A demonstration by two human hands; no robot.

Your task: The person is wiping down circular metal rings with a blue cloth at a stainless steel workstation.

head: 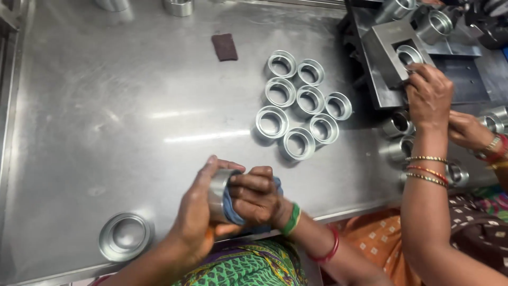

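The tabletop is brushed steel with a dull sheen. The metal rings look smooth and glossy. The blue cloth is soft and matt; the brown pad looks rough.

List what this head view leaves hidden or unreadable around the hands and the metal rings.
- Inside of the held metal ring: covered by the blue cloth and the right hand.
- Left hand palm side: turned away from the camera.
- Two metal parts at the top: cut off by the frame edge.
- Co-worker's far hand: partly behind their near forearm.
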